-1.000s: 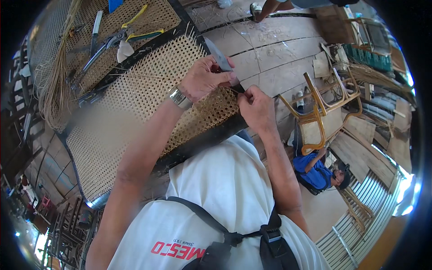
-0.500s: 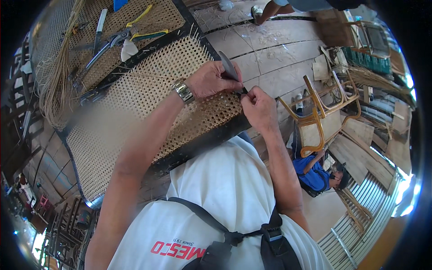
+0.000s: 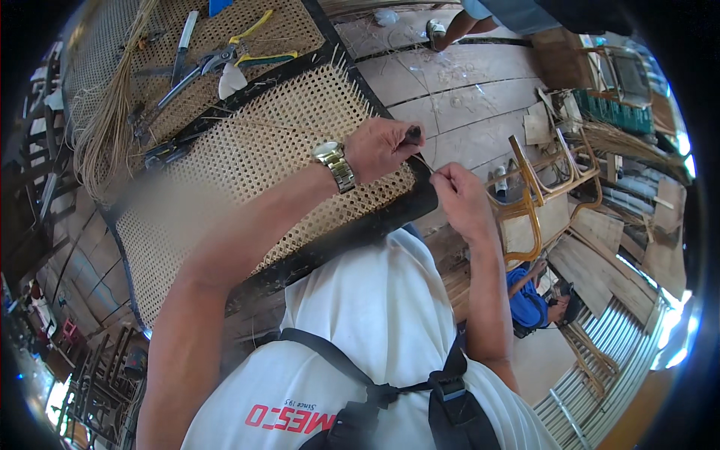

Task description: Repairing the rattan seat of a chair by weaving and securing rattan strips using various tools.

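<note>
Woven cane webbing (image 3: pixel 300 124) is stretched in a black frame (image 3: pixel 390 217) in front of me, with short strand ends sticking up along its far right edge. Over the frame's right corner, my left hand (image 3: pixel 381 150), with a metal watch at the wrist, is closed round a knife (image 3: pixel 412 136). Only the dark end of the knife shows, its blade hidden. My right hand (image 3: pixel 462 201) is just right of that corner, thumb and finger pinched on what looks like a thin cane strand (image 3: pixel 426 163) running toward the left hand.
A second cane panel (image 3: pixel 262 30) lies beyond, bearing yellow-handled pruners (image 3: pixel 225 58), a white-handled knife (image 3: pixel 184 45) and a bundle of cane strands (image 3: pixel 120 97). A wooden chair frame (image 3: pixel 534 195) lies at right near a person in blue (image 3: pixel 529 304). Another person's leg (image 3: pixel 455 30) is at the top.
My left hand has turned, so the knife blade that pointed up is out of sight. The right hand has drawn away to the right, opening a gap between the hands.
</note>
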Tool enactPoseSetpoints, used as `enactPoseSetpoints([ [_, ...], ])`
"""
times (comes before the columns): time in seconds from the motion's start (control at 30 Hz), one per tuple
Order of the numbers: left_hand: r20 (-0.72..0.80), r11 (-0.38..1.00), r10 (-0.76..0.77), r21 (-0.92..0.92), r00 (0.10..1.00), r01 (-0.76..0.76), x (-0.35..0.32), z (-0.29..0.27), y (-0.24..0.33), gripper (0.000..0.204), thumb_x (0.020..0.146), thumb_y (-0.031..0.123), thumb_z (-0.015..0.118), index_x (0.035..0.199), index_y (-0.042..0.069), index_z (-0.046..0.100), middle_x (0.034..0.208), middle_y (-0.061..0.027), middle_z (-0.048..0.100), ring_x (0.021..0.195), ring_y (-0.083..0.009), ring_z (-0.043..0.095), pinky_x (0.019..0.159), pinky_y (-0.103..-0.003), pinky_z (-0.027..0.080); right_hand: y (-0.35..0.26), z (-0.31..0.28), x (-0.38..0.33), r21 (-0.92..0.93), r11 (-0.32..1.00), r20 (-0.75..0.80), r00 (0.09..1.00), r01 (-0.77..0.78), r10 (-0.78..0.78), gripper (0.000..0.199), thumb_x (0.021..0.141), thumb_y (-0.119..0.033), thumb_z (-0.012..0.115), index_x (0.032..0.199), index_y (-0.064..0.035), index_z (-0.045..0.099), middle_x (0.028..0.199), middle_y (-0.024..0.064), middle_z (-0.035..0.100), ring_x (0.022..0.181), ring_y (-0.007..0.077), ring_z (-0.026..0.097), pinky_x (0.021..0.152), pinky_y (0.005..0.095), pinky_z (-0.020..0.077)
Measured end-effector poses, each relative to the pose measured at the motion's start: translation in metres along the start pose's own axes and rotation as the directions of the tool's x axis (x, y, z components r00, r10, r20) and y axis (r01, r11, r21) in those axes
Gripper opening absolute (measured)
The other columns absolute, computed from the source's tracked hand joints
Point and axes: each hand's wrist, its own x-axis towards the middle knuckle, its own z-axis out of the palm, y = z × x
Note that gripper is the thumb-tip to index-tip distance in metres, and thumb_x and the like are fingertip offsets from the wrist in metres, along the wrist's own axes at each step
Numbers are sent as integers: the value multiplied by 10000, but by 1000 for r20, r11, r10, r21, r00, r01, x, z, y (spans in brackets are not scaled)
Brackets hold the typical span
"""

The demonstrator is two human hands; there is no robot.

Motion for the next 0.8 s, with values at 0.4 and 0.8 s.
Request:
enactPoseSetpoints([
  [0.4, -59, 989, 86, 127, 995, -78, -3, 5, 2, 84, 906, 118, 703, 953, 53, 680, 858, -81, 719, 728, -186, 687, 671, -298, 533, -29, 47, -50, 107, 950, 78, 950, 294, -303, 122, 931, -131, 672, 927, -25, 611, 707, -3, 582, 662, 71, 518, 616, 267, 453],
  [0.8, 17, 960, -266, 89, 964, 264, -2, -19, -12, 283, 931, 215, 643, 1155, 53, 704, 859, -73, 716, 779, -150, 668, 731, -309, 515, 16, 26, 28, -201, 919, -224, 897, 340, -381, 247, 883, -171, 735, 1105, -64, 724, 873, 95, 625, 730, 225, 642, 678, 357, 517],
])
